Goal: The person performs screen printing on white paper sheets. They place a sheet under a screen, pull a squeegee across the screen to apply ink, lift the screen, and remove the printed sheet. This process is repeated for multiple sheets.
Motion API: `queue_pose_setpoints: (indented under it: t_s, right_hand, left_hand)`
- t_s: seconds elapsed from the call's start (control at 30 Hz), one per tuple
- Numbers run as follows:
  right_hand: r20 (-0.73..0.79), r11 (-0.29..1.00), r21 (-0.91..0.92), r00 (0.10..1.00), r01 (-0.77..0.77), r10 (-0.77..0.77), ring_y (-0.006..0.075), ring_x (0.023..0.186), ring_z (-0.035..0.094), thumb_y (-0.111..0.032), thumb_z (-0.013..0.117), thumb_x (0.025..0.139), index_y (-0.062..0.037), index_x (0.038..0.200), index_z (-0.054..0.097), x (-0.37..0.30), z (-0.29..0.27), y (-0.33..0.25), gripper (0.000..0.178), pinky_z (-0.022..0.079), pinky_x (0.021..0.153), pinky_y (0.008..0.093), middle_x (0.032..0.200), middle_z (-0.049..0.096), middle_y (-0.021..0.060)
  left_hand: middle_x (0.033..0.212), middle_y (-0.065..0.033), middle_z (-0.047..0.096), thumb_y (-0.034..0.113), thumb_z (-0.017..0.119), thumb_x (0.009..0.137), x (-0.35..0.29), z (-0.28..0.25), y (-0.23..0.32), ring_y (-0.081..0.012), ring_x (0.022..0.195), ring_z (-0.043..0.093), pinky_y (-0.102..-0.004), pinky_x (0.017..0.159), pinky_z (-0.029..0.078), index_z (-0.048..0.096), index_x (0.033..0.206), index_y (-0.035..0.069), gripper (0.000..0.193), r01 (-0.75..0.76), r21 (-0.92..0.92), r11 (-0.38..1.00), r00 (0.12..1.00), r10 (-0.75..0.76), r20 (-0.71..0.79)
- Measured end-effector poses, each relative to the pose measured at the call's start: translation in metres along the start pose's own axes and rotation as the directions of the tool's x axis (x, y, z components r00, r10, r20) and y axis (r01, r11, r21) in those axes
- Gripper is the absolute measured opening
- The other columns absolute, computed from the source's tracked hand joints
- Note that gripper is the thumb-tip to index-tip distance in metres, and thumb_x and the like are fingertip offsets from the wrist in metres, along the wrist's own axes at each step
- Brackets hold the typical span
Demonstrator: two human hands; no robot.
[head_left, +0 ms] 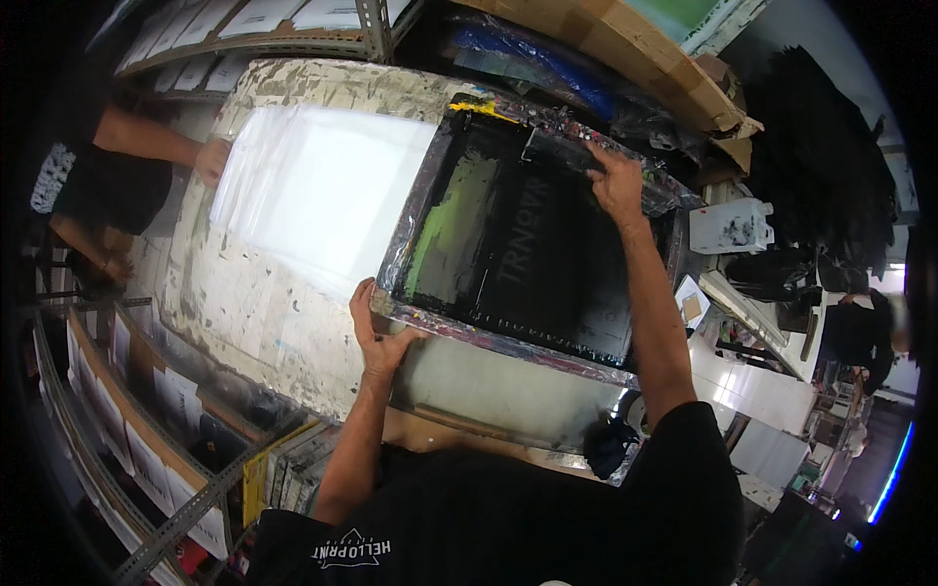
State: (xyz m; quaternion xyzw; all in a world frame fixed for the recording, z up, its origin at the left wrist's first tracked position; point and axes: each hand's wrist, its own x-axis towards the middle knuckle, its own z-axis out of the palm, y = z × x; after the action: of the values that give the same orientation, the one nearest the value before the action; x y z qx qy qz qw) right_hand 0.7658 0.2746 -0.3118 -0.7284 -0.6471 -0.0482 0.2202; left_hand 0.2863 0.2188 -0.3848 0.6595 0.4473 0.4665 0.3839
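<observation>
A screen-printing frame (508, 344) with a black mesh lies on the paint-worn table, dark ink over much of it and a green-tinged strip on its left. My left hand (379, 337) grips the frame's near left corner, thumb stretched along the near rail. At the far side, my right hand (618, 186) holds what looks like a squeegee (559, 151), laid along the far rail; the fingers partly hide it. Beside the frame, a white sheet (313, 186) is spread on the table, its right edge at or under the frame.
A co-worker's hand (211, 161) touches the sheet's left edge. Metal racks (186, 498) with boards stand at near left, a shelf (376, 34) at far left. Cardboard (625, 49) lies behind the table (205, 283). A white jug (728, 227) stands at right; another person (860, 332) is farther off.
</observation>
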Motion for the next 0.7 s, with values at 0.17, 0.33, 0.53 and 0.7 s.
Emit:
queue_pose_setpoints:
  t_s: [0.17,0.33,0.53,0.7]
  right_hand:
    - [-0.044,0.996,-0.089,0.999,0.025,-0.029,0.0374,0.088,0.067,-0.006,0.069,0.08,-0.0236,0.131,0.065,-0.056,-0.013,-0.054,0.054,0.05,0.074,0.0474,0.099,0.069,0.0178]
    - [0.074,0.997,-0.045,0.995,-0.059,0.062,0.0339,0.078,0.064,-0.005,0.067,0.078,-0.024,0.128,0.067,-0.136,-0.074,-0.151,0.053,0.048,0.068,0.045,0.087,0.064,0.0146]
    - [-0.102,0.995,-0.012,0.99,0.095,-0.095,0.0299,0.074,0.063,-0.025,0.076,0.074,-0.021,0.129,0.069,-0.156,-0.161,-0.21,0.056,0.047,0.068,0.0423,0.085,0.064,0.0147]
    - [-0.148,0.989,-0.127,0.985,0.07,-0.089,0.0318,0.077,0.067,-0.036,0.081,0.067,-0.0171,0.126,0.071,-0.079,-0.225,-0.189,0.063,0.051,0.069,0.0422,0.088,0.069,0.0148]
  left_hand:
    - [0.133,-0.0132,0.057,0.011,0.099,0.055,-0.009,0.007,0.001,-0.025,0.121,0.055,-0.038,0.107,0.044,0.041,0.146,-0.003,0.109,0.186,-0.31,0.932,0.982,-0.189,0.019]
    - [0.133,-0.013,0.057,0.002,0.094,0.059,0.001,0.007,0.038,-0.0243,0.118,0.057,-0.0371,0.105,0.045,0.039,0.146,-0.004,0.103,0.171,-0.374,0.912,0.979,-0.2,-0.041]
    - [0.133,-0.0141,0.056,-0.003,0.09,0.061,0.048,0.012,0.097,-0.0252,0.122,0.054,-0.0372,0.107,0.044,0.04,0.146,-0.004,0.099,-0.05,-0.288,0.956,0.983,-0.003,-0.183]
    - [0.121,-0.0104,0.06,0.006,0.078,0.082,0.106,0.04,0.152,-0.0216,0.106,0.054,-0.0364,0.093,0.043,0.046,0.142,0.003,0.069,-0.17,-0.363,0.916,0.97,0.092,-0.223]
